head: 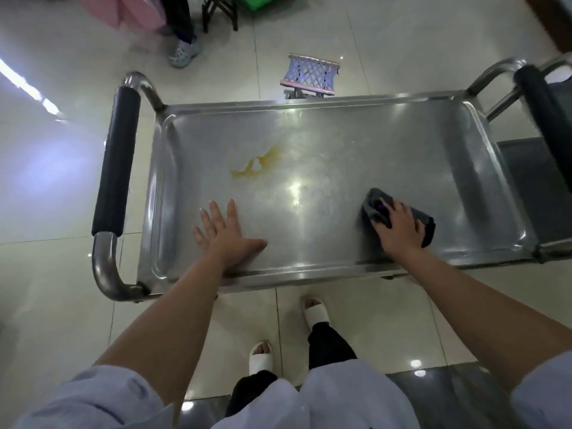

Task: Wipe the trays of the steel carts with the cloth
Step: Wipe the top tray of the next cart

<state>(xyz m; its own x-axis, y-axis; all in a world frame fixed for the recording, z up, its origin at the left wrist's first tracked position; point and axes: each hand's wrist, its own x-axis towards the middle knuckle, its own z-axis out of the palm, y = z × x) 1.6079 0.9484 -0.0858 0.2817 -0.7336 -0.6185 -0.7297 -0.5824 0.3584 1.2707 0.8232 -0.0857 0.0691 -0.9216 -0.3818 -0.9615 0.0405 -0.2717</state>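
Top tray (402, 144) of the steel cart (148, 274) was in view from above. Right hand (399, 226) pressed down on the dark cloth (373, 209) at about 4 o'clock on the tray — fingers spread over the bunched fabric, not curled round it; I judged this a flat-palm hold meant to push the cloth across the steel. Left hand (224, 235) lay flat at about 7 o'clock, fingers straight and apart, holding nothing — probably bracing the wheeled cart against the wiping push. A yellow stain (258, 165) sat at about 10 o'clock, well apart from the cloth, not yet reached.

Counts: one cloth, one stain, two padded handles (116, 159) on this cart. A second cart (538, 97) stood at 3 o'clock. One small stool (311, 75) at 12 o'clock on the floor.
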